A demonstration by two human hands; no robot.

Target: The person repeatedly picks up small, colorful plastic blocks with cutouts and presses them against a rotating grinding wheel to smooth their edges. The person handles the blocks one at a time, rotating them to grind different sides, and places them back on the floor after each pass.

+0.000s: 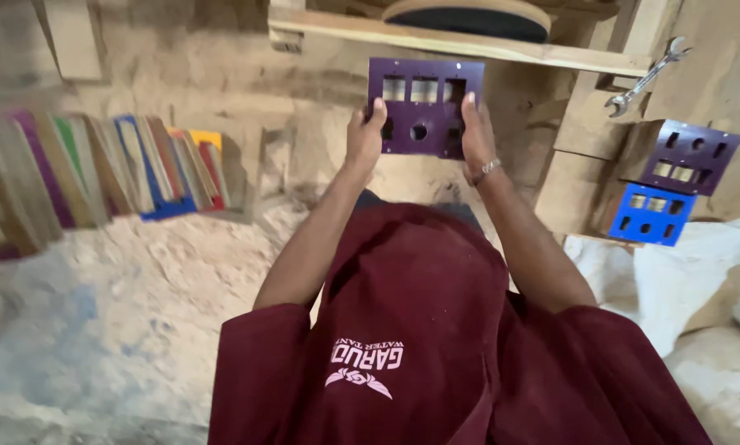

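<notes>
I hold a flat purple panel (425,105) with rectangular cut-outs and a round hole up in front of me, under a wooden shelf. My left hand (364,136) grips its left edge, thumb on the face. Gripping the right edge is my right hand (475,132), which wears a thin bracelet at the wrist. Both arms reach out from a dark red shirt that fills the lower middle of the view.
A row of coloured boards (98,173) leans against the wall at left. At right stand another purple panel (689,156) and a blue one (651,216), with a spanner (646,80) hanging above. White sacks (699,272) lie lower right. Sawdust covers the floor (139,272).
</notes>
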